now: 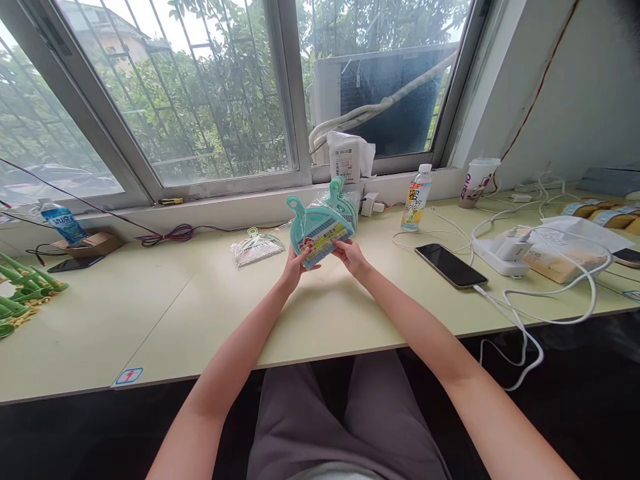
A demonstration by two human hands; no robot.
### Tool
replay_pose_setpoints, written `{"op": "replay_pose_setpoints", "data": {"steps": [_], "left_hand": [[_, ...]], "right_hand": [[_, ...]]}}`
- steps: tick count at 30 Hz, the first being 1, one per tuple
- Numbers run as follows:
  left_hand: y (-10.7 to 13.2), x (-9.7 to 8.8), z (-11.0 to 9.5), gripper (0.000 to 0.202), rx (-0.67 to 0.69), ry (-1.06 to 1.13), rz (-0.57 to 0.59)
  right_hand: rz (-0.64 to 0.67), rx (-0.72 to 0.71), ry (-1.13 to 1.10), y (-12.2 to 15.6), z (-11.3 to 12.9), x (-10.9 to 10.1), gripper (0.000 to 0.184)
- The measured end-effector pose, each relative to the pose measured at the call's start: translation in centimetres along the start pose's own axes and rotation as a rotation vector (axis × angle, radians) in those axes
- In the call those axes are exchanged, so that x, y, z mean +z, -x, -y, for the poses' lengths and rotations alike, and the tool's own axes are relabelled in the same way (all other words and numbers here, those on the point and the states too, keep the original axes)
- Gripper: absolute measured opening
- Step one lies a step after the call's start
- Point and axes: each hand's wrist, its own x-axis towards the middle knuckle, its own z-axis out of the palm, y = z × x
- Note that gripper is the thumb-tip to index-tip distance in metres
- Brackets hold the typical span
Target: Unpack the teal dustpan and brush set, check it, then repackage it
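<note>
Both my hands grip a plastic-wrapped mini dustpan and brush set [323, 235], mint green with a yellow label, tilted above the table. My left hand [294, 267] holds its lower left edge, the thumb on the front. At the lower right edge, my right hand [351, 256] pinches it with the thumb in front. Just behind it stand more mint green dustpans [338, 190] in clear wrapping, partly hidden. Another wrapped dustpan set [257, 248], with pale bristles, lies flat on the table to the left of my hands.
A drink bottle [417, 199], a phone [451, 265] on a cable and a white power strip [501, 257] are on the right. A cup [479, 182] stands near the wall. Green plastic pieces [30, 287] and a blue bottle [64, 223] are at the left.
</note>
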Motion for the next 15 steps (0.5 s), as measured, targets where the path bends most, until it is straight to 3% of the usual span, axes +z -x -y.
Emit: {"op": "replay_pose_setpoints", "data": {"steps": [15], "left_hand": [[-0.21,-0.34,0.12,0.071,-0.002,0.017,-0.005]], "right_hand": [[0.126,0.041,0.025,-0.15,0.98,-0.47,0.015]]}}
